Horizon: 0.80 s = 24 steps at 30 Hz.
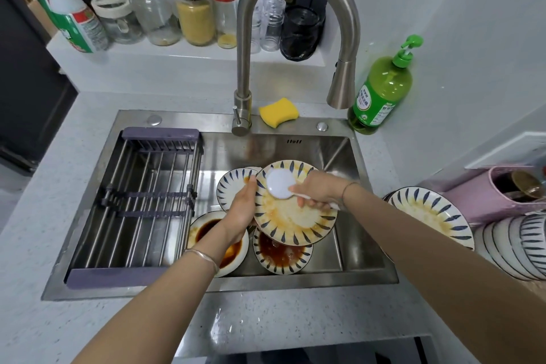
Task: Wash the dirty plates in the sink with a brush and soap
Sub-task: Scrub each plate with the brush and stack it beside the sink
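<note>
Spanning the left part of the sink (366, 233), a drying rack (147, 201) lies just left of the left hand (240, 210), which grips the left rim of a sauce-stained striped plate (295, 221), held tilted above other dirty plates (282, 257). Right of that grip, the round white head of the brush (280, 188) rests on the plate's upper face. The right hand (318, 190) clasps its handle at the plate's right edge. Well beyond that hand, up and right, stands the green soap bottle (381, 89).

Over the sink (366, 245), the left hand (240, 210) grips a stained plate (295, 221) while the right hand (317, 190) presses a white brush (280, 183) on it.
</note>
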Available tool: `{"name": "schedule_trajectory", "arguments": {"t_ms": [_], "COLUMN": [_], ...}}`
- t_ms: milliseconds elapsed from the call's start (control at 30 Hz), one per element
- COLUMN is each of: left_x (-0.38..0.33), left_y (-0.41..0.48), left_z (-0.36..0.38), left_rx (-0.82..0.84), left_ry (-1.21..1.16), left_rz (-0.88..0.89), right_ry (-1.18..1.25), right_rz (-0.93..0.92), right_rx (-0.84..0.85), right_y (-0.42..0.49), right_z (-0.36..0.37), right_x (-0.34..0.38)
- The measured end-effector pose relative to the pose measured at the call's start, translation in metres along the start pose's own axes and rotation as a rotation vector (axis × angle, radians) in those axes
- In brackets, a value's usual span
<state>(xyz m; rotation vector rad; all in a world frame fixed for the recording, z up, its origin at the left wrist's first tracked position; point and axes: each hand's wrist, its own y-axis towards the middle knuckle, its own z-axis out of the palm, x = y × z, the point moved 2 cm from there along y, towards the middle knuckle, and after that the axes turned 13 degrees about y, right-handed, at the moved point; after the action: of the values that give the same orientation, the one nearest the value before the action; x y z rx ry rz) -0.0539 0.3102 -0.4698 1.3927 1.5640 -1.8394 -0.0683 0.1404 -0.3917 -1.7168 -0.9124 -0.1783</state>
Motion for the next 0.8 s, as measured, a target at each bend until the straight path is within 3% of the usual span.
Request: {"name": "schedule_trajectory", "arguments": {"t_ms": [100, 200, 267, 467, 667, 800], "left_x": [0.003, 0.002, -0.002, 0.000, -0.003, -0.004], "left_y": [0.000, 0.001, 0.002, -0.001, 0.001, -0.004], "left_z": [-0.007, -0.014, -0.013, -0.007, -0.015, -0.004], "left_rx": [-0.037, -0.100, -0.096, -0.059, -0.105, -0.049], "left_ry": [-0.040, -0.097, -0.091, -0.034, -0.077, -0.007], "left_rz": [0.002, -0.006, 0.010, 0.007, 0.023, 0.019], "right_ry": [0.052, -0.041, -0.083, 0.127, -0.043, 0.095], "right_rz": [0.077, 0.180, 0.139, 0.054, 0.137, 0.051], "right_rx": [-0.046, 0.108, 0.173, -0.048, 0.190, 0.042], "right_y": [-0.004, -0.020, -0.022, -0.007, -0.024, -0.012], "right_z": [-0.017, -0.010, 0.007, -0.001, 0.016, 0.023], "right_x": [-0.005, -0.007, -0.001, 0.005, -0.003, 0.008]}}
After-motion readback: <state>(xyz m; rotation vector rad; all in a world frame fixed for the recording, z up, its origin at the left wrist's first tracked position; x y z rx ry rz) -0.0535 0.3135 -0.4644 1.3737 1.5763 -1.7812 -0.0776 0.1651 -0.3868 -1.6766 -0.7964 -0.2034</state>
